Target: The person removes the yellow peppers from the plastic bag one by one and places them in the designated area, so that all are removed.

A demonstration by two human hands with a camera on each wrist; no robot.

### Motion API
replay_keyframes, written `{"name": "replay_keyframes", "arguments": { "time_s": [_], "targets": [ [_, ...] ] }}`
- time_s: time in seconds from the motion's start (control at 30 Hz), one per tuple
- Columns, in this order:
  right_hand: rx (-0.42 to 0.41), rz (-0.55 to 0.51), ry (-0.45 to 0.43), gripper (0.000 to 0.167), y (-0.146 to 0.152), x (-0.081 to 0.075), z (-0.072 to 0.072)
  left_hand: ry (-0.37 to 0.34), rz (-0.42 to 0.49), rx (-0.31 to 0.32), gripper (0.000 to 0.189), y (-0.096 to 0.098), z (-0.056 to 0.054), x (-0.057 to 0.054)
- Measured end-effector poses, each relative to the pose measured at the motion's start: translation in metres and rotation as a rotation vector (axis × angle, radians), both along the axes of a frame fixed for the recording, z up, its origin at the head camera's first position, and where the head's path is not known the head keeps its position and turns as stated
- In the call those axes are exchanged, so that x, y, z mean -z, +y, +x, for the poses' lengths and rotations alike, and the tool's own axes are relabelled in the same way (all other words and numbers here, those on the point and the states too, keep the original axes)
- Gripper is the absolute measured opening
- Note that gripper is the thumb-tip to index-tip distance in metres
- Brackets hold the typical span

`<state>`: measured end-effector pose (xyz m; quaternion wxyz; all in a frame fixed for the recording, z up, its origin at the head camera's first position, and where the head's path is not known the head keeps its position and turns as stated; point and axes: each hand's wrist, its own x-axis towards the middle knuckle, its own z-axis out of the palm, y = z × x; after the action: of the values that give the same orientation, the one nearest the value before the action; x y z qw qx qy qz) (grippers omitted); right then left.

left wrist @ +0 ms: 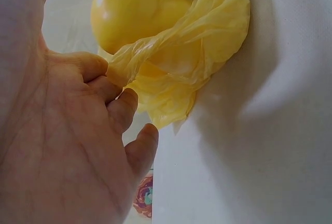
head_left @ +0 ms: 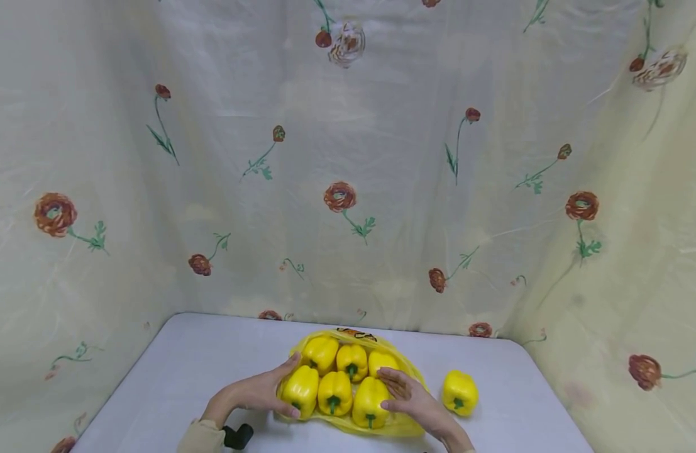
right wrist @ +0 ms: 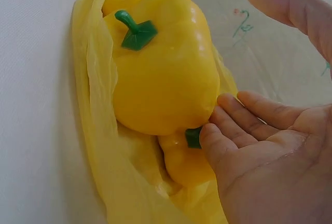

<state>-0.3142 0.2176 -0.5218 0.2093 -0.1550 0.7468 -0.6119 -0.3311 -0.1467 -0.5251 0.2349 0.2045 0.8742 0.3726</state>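
Several yellow bell peppers (head_left: 334, 393) with green stems lie grouped on a thin yellow plastic bag (head_left: 401, 431), its edge rising around them. At the bag's left side is my left hand (head_left: 257, 390), thumb and forefinger spread beside the front left pepper (head_left: 300, 389). Its loosely bent fingers meet the crumpled bag edge (left wrist: 171, 47) in the left wrist view. My right hand (head_left: 418, 402) is spread at the front right pepper (head_left: 371, 401). In the right wrist view its fingertips (right wrist: 211, 130) are right at the peppers, with the thumb held away.
One more yellow bell pepper (head_left: 460, 393) stands outside the bag, right of my right hand. All of this is on a white-covered table (head_left: 212, 352). Flower-printed sheeting (head_left: 381, 157) hangs behind it and at both sides. A black object (head_left: 238, 436) is at my left wrist.
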Motion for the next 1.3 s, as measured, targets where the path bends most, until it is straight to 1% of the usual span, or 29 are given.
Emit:
{"name": "replay_keyframes", "arguments": {
  "time_s": [0.17, 0.4, 0.6, 0.77, 0.93, 1.13, 1.3],
  "targets": [
    [0.004, -0.038, -0.032, 0.070, 0.003, 0.006, -0.001, -0.005, 0.006, -0.003, 0.113, -0.001, 0.002, 0.001],
    [0.047, -0.064, -0.080, 0.072, 0.010, 0.012, -0.002, -0.007, 0.001, -0.001, 0.113, 0.002, 0.002, 0.000],
    [0.025, -0.088, -0.097, 0.074, 0.018, 0.021, -0.002, 0.013, -0.005, 0.016, 0.113, 0.004, 0.001, -0.001],
    [0.021, -0.101, -0.115, 0.073, 0.020, 0.027, -0.002, 0.014, -0.004, 0.018, 0.114, 0.003, 0.002, -0.002],
    [0.022, -0.097, -0.114, 0.073, 0.017, 0.025, -0.003, 0.016, -0.005, 0.013, 0.114, 0.000, 0.002, -0.002],
    [0.030, -0.062, -0.109, 0.075, 0.010, 0.020, -0.004, 0.023, 0.018, 0.029, 0.115, -0.005, 0.000, 0.001],
    [0.019, -0.041, -0.097, 0.078, 0.003, 0.021, -0.006, 0.028, 0.026, 0.034, 0.114, -0.007, -0.001, 0.001]
  ]
}}
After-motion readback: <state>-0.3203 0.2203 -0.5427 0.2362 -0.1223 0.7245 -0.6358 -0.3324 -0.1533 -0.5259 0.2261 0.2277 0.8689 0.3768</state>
